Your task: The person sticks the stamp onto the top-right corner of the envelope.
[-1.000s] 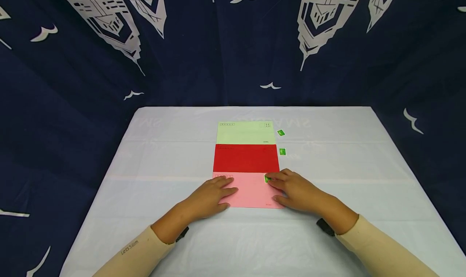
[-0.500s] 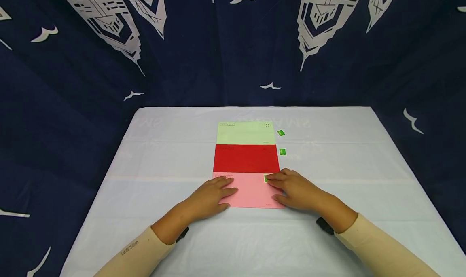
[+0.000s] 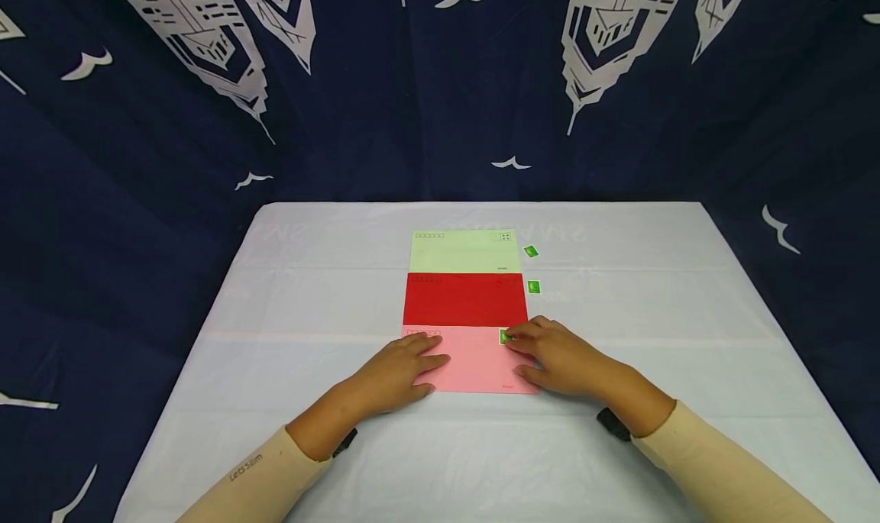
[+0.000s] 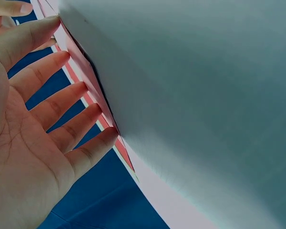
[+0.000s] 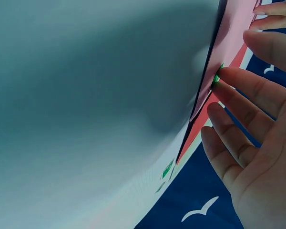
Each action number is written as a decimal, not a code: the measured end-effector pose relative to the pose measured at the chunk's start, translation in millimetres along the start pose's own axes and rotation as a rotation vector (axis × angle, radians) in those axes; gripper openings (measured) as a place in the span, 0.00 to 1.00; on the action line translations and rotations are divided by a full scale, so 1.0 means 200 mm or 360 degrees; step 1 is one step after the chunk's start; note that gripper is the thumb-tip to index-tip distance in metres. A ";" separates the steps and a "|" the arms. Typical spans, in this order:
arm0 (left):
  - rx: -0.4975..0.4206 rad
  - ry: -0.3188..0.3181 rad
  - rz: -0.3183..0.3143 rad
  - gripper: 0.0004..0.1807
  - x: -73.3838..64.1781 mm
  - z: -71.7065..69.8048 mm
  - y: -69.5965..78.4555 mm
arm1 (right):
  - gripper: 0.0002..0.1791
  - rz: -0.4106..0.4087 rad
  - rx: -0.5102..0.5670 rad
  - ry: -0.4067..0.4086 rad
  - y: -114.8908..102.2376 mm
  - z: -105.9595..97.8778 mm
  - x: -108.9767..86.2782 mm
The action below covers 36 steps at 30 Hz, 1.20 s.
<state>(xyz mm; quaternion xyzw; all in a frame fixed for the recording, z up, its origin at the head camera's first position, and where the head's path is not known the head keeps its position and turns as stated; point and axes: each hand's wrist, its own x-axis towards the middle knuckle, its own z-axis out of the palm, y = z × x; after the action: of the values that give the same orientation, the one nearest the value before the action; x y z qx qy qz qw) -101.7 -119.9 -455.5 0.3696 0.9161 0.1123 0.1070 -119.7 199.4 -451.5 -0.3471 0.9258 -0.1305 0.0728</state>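
Observation:
A pink envelope (image 3: 474, 366) lies flat nearest the person. My left hand (image 3: 395, 370) rests on its left part with fingers spread; the left wrist view shows those fingertips (image 4: 81, 88) along the pink surface. Over at the upper right corner of the envelope is a green stamp (image 3: 504, 337), partly covered by the fingertips of my right hand (image 3: 560, 359). In the right wrist view the stamp (image 5: 216, 77) sits under the index and middle fingertips, which press on it. The right thumb touches the pink envelope lower down.
Beyond the pink envelope lie a red envelope (image 3: 464, 299) and a light green envelope (image 3: 464, 251), edge to edge. Two more green stamps, a nearer stamp (image 3: 533, 287) and a farther, tilted stamp (image 3: 531, 251), lie to their right on the white table (image 3: 309, 301). A dark blue patterned cloth (image 3: 385, 126) surrounds the table.
My right fingertips shift very slightly on the green stamp. The left hand, the envelopes and the two loose stamps stay where they were.

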 end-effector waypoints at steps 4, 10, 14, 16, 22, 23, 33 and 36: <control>-0.0006 -0.0011 -0.0011 0.28 0.00 0.00 0.00 | 0.19 -0.0017 0.0034 0.0054 0.01 -0.01 0.02; -0.0018 -0.0010 -0.0011 0.28 0.00 0.00 0.00 | 0.12 -0.0099 0.0050 0.0145 0.02 -0.01 0.06; -0.0008 -0.0002 -0.0001 0.27 0.00 0.00 0.00 | 0.12 -0.0144 0.0031 0.0146 0.02 -0.02 0.06; -0.0004 -0.0001 -0.0002 0.27 0.00 0.00 0.00 | 0.14 -0.0157 0.0008 0.0132 0.02 -0.02 0.06; -0.0023 -0.0012 -0.0021 0.28 0.00 0.00 0.00 | 0.20 -0.0152 -0.0093 0.0084 0.00 -0.02 0.03; -0.0029 -0.0015 -0.0026 0.28 0.00 0.00 0.00 | 0.21 -0.0143 -0.0104 0.0073 0.00 -0.02 0.02; -0.0050 -0.0031 -0.0050 0.28 0.00 0.00 0.00 | 0.26 -0.0062 -0.0133 -0.0025 -0.01 -0.01 0.00; -0.0061 -0.0032 -0.0054 0.28 0.00 0.00 0.00 | 0.22 -0.0099 -0.0114 0.0037 0.00 -0.01 0.01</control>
<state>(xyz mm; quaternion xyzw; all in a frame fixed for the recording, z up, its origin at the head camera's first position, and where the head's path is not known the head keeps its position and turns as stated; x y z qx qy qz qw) -101.8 -119.4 -454.9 0.3531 0.9188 0.1242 0.1252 -121.3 197.9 -449.4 -0.3765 0.9195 -0.1036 0.0456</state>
